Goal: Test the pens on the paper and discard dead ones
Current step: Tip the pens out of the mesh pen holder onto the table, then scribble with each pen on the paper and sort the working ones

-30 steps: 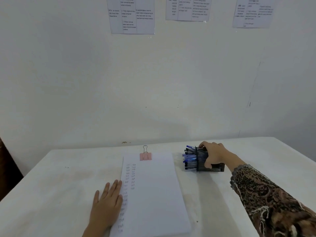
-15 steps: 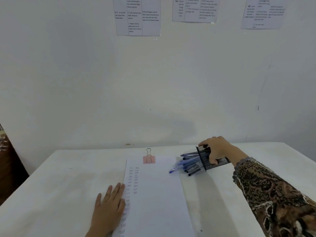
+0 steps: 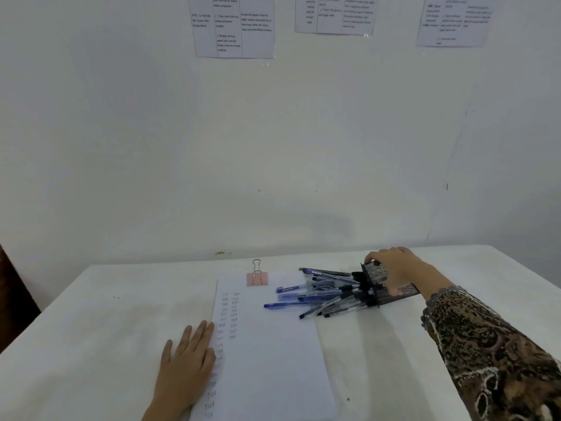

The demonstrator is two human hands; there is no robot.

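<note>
A white sheet of paper (image 3: 273, 344) lies on the table, with two columns of small written marks down its left side and a pink binder clip (image 3: 257, 278) at its top edge. My left hand (image 3: 188, 366) rests flat on the paper's left edge, fingers together. My right hand (image 3: 394, 270) grips a black mesh pen holder (image 3: 385, 284), tipped onto its side with its mouth facing left. Several blue and black pens (image 3: 321, 294) spill from it, fanned across the paper's upper right corner and the table.
The white table (image 3: 91, 344) stands against a white wall (image 3: 273, 147). Three printed sheets (image 3: 233, 25) hang on the wall above. A dark object (image 3: 12, 299) sits at the far left edge beyond the table.
My right hand tipped and lifted the holder's base, and the pens slid further out leftward onto the paper. My left hand stayed flat on the paper.
</note>
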